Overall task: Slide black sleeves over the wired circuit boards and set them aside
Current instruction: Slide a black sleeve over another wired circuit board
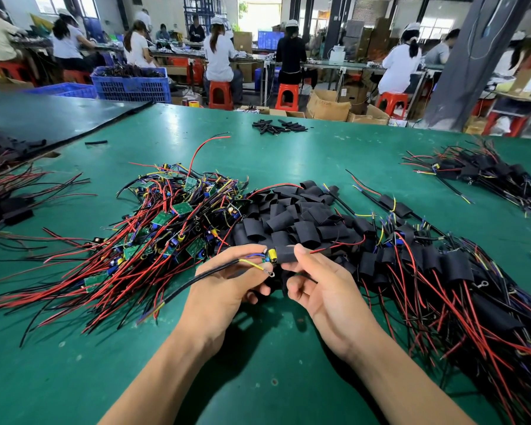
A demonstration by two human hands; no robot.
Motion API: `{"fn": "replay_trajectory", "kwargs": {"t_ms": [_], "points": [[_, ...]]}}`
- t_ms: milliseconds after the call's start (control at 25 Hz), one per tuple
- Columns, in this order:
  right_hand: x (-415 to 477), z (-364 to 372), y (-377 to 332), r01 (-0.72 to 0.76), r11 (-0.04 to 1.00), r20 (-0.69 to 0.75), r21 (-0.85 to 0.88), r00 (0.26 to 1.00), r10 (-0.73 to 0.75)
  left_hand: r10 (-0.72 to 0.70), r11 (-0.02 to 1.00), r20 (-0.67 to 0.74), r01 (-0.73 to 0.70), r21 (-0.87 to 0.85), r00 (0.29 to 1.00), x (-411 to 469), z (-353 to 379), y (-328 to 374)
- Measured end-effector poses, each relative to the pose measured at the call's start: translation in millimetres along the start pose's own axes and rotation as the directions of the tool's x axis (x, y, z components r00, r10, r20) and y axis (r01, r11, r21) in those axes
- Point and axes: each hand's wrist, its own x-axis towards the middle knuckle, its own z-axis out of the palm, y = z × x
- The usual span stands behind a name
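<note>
Just above the green tabletop (258,378), the right hand (322,292) pinches a black sleeve (285,254) between thumb and fingers, its long axis lying left to right. The left hand (227,283) grips the circuit board (271,254) poking from the sleeve's left end, its wires (203,277) trailing leftward

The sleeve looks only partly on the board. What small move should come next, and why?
Probably the right hand should push the black sleeve a little further toward the left hand. A blue and yellow end of the board sticks out at the sleeve's left end, and the left hand pinches the wires to brace it.
</note>
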Motion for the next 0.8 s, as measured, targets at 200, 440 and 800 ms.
{"fn": "replay_trajectory", "kwargs": {"t_ms": [200,440,800], "points": [[1.7,-4.1,3.9,0.003,0.999,0.036,0.044,0.999,-0.005,-0.003,1.000,-0.009,0.003,0.005,1.000,0.6,-1.3,0.1],[2.9,-6.7,7.0,0.016,1.000,0.085,-0.009,0.996,-0.016,-0.031,0.999,-0.002,0.031,0.008,1.000,-0.2,-3.2,0.8],[3.3,-8.2,10.9,0.103,0.983,0.105,-0.154,0.991,-0.088,-0.025,0.999,0.010,0.025,0.031,1.000,-1.2,-2.2,0.6]]}}
